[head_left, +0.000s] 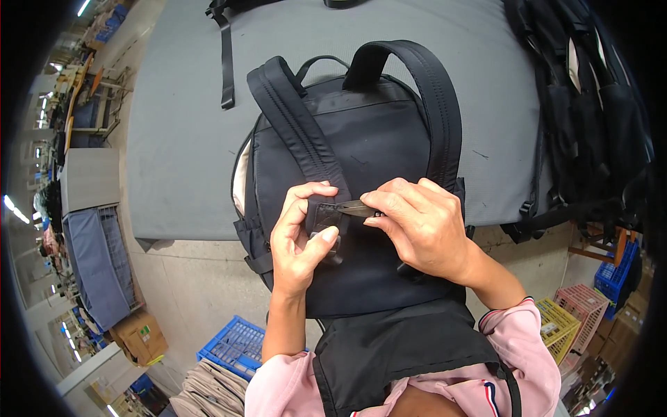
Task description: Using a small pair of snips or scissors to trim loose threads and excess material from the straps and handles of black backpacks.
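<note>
A dark navy backpack [375, 146] lies back-side up, half on a grey table [180, 139] and half against my body. Its two padded shoulder straps arch away from me. My left hand [297, 240] pinches the lower end of the left shoulder strap [299, 132], thumb under it and fingers on top. My right hand [424, 226] holds a small pair of metal snips [358, 208], its tip touching that strap end right beside my left fingers. The other padded strap [438, 104] runs behind my right hand.
A pile of more dark backpacks [590, 118] sits at the table's right end. A loose black strap [226, 62] lies on the table's far left. On the floor stand a blue crate [233, 344], yellow and pink crates [570, 313], a cardboard box [142, 337] and a cloth-lined cart [94, 257].
</note>
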